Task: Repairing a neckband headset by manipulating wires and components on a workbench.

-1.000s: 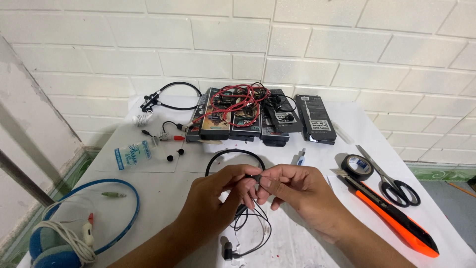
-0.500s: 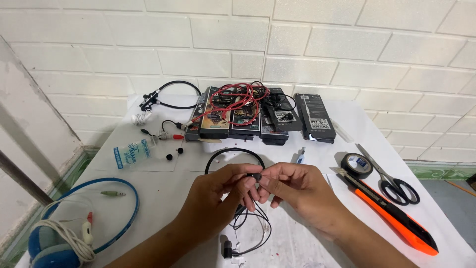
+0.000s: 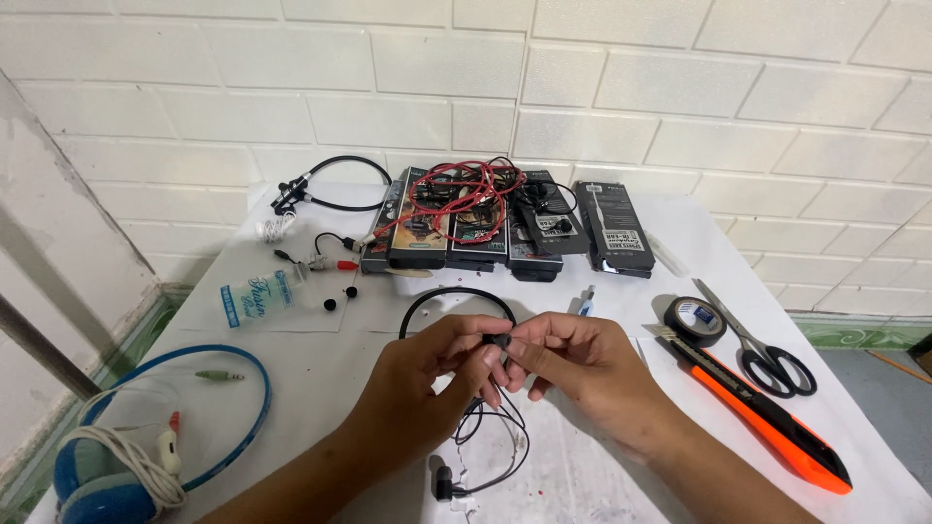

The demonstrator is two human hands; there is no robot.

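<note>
Over the middle of the white table, my left hand and my right hand meet fingertip to fingertip. Between them they pinch a small black earbud piece. Its thin black cable hangs in loops beneath my hands and ends in another black earbud lying near the front edge. A black neckband loop lies just behind my hands.
Blue headphones with white cable lie front left. An orange utility knife, black tape roll and scissors sit on the right. Dark boxes with red wires line the back, near a clear plastic packet.
My hands have stayed in nearly the same place, with only slight finger movement on the earbud piece. Nothing else on the table has moved.
</note>
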